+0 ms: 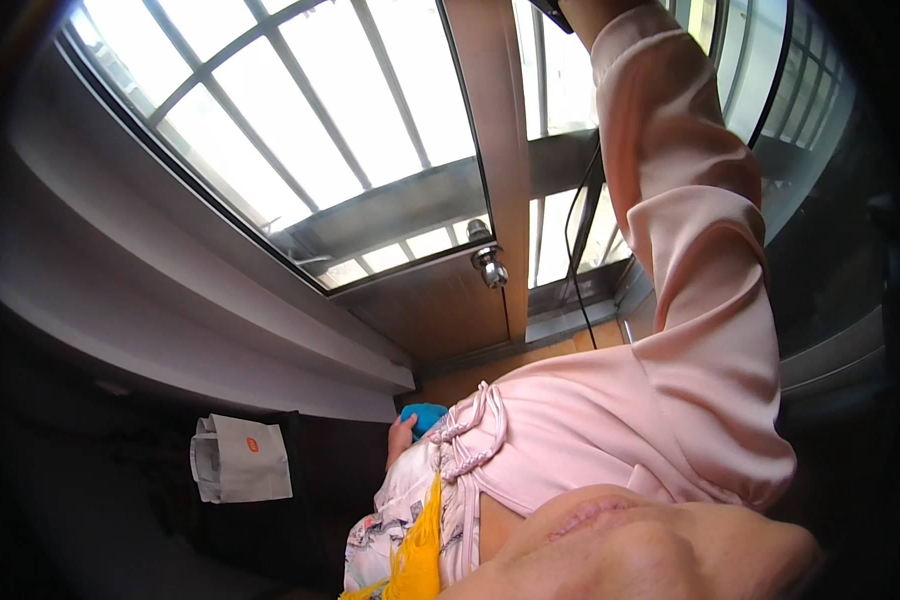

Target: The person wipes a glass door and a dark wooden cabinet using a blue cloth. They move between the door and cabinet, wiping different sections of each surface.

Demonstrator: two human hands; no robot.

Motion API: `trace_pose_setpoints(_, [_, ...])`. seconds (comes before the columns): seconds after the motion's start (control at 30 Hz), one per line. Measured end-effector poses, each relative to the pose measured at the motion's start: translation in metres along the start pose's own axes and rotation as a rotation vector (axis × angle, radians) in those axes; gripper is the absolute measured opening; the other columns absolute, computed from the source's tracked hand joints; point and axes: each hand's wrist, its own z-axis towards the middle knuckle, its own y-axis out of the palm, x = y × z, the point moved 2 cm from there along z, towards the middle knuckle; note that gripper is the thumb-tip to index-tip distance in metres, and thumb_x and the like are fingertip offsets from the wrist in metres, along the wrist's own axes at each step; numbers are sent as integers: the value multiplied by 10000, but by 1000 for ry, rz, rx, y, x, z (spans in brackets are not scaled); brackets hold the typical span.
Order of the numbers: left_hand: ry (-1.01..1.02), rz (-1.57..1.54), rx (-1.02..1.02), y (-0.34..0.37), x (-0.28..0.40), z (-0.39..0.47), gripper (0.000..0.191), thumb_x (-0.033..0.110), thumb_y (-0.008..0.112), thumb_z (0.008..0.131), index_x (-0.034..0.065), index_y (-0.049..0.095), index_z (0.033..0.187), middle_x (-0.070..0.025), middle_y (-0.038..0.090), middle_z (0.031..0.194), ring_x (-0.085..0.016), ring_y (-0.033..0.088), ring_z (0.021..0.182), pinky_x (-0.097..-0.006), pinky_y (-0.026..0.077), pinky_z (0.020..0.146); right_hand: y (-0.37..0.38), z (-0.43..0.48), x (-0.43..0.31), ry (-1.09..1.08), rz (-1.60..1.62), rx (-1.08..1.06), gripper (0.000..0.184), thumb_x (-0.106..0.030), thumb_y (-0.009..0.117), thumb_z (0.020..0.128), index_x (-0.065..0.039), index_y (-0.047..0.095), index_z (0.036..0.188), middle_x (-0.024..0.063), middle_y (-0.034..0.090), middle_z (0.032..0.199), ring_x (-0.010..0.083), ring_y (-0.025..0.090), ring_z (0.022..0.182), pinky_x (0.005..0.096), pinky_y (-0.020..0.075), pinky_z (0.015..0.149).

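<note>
My left hand point(400, 437) is low at the middle left, beside my floral garment. Its fingers are closed on a bunched blue cloth point(422, 418), partly hidden by my clothing. My right arm, in a pink sleeve point(690, 165), is raised toward the windows at the top. Only the wrist shows at the top edge, with part of a dark object beside it; the right hand itself is out of view. Before me stands a door with a metal knob point(490, 268) and a large barred glass pane point(360, 97).
A black cable point(569, 232) hangs beside the door frame point(504, 172). More barred windows point(562, 90) are behind my right arm. A pale wall ledge point(217, 300) curves along the left. A white paper bag point(259, 465) with an orange logo is at the lower left, against a dark surface.
</note>
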Motion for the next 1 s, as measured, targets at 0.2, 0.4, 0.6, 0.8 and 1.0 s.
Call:
trace_pose_setpoints(0.2, [36, 42, -70, 36, 59, -33, 285, 159, 600, 856, -15, 594, 1082, -86, 642, 981, -176, 590, 887, -327, 443, 841, -35, -113, -41, 1, 30, -177, 643, -386, 634, 766, 23, 445, 1225, 251, 409, 1215, 380, 453, 1001, 460, 430, 855])
trace_pose_setpoints(0.4, [9, -1, -161, 60, 87, -45, 236, 129, 584, 864, -8, 599, 1054, -69, 641, 929, -159, 588, 820, -315, 456, 789, -85, -274, -97, 15, -41, -383, 311, -215, 653, 750, -227, 621, 1060, 135, 438, 1198, 343, 446, 1069, 396, 509, 721])
trace_pose_setpoints(0.6, [-36, 1, -199, 70, 79, -42, 226, 117, 591, 862, -3, 598, 1053, -68, 642, 919, -166, 591, 813, -325, 469, 771, -125, -418, -133, 33, 199, -630, 240, -178, 575, 774, -231, 643, 997, 135, 418, 1222, 358, 441, 1066, 410, 500, 708])
trace_pose_setpoints(0.8, [-43, 55, -281, 67, 88, -52, 243, 138, 591, 867, -1, 599, 1066, -70, 641, 942, -164, 590, 822, -323, 463, 779, -163, -486, -156, 212, 293, -1128, 286, -107, 554, 773, -195, 663, 1023, 134, 462, 1148, 335, 513, 980, 418, 517, 736])
trace_pose_setpoints(1.0, [-73, 80, -330, 60, 92, -49, 215, 85, 545, 883, 11, 565, 1085, -97, 621, 996, -220, 599, 881, -372, 494, 808, -151, -392, -134, 211, 262, -796, 346, -64, 593, 724, -172, 655, 1047, 143, 506, 1083, 334, 526, 943, 399, 508, 776])
